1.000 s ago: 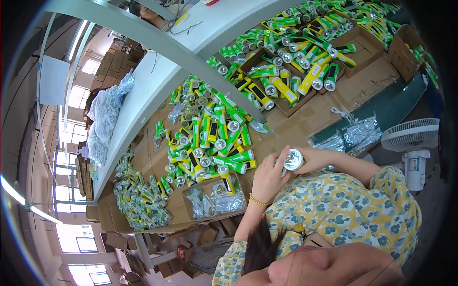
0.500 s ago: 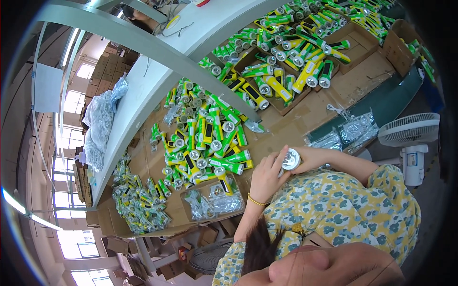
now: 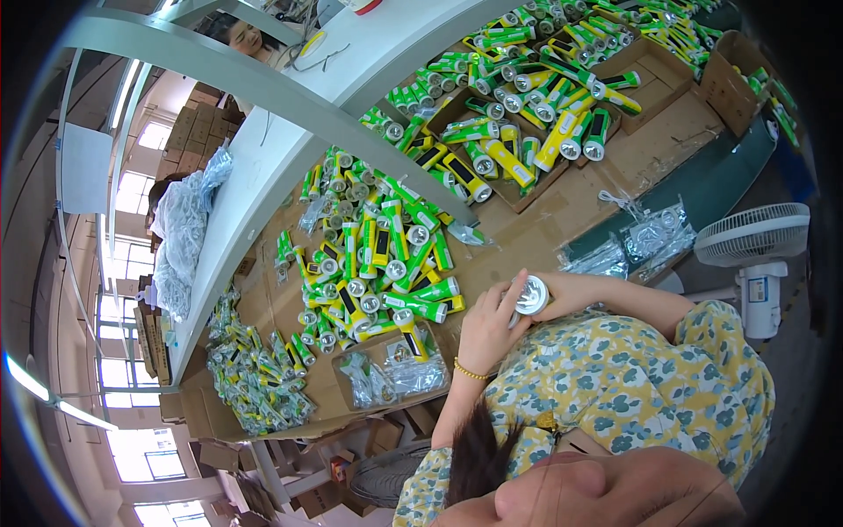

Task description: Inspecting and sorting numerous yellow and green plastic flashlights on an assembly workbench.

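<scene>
In front of my body, both hands are closed round a flashlight. Its white-rimmed head and shiny reflector face up between them, while my fingers hide its body. My left hand, with a beaded bracelet at the wrist, wraps it from the left, fingers along the rim. From the right, my right hand grips it, partly behind the head. Beyond my hands lies a large heap of green, yellow and white flashlights, several with dark panels.
Nearby stand a shallow carton of clear plastic packets and another carton of flashlights. Bagged flashlights lie at the left. A metal frame bar crosses above the table. A white fan stands right; a person is beyond the shelf.
The flashlight stays in both hands, its head turned slightly. At the top left, more of the other person has come into view. The whole picture has shifted a little.
</scene>
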Demonstrator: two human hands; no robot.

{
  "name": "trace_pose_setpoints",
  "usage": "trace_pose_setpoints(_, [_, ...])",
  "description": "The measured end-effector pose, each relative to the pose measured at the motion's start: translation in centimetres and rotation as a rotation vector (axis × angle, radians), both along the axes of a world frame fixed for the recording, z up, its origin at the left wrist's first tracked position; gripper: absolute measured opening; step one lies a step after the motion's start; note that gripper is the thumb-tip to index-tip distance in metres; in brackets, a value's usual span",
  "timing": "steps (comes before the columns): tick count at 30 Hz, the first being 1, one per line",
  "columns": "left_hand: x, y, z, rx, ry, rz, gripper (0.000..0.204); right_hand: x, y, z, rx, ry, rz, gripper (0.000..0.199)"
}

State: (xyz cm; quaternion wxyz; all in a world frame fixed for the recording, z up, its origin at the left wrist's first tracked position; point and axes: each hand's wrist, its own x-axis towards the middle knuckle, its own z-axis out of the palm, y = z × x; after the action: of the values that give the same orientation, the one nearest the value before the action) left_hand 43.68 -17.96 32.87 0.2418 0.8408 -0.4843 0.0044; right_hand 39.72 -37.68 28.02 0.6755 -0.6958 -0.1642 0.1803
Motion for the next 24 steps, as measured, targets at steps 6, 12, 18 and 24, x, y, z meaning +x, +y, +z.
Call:
trace_pose_setpoints(6, [-0.01, 0.16, -0.18, 0.044, 0.022, 0.012, 0.073, 0.21, -0.02, -0.61, -0.010, -0.005, 0.016, 0.056])
trace_pose_setpoints(12, [0.11, 0.16, -0.20, 0.059, 0.033, 0.017, 0.072, 0.07, 0.09, -0.07, 0.033, -0.004, 0.009, 0.051])
trace_pose_setpoints(18, [0.17, 0.12, -0.29, 0.061, 0.032, 0.017, 0.072, 0.12, 0.08, -0.08, 0.017, 0.006, 0.003, 0.050])
trace_pose_setpoints(24, [0.18, 0.12, -0.42, 0.060, 0.032, 0.017, 0.072, 0.07, 0.10, -0.38, 0.004, 0.021, -0.015, 0.052])
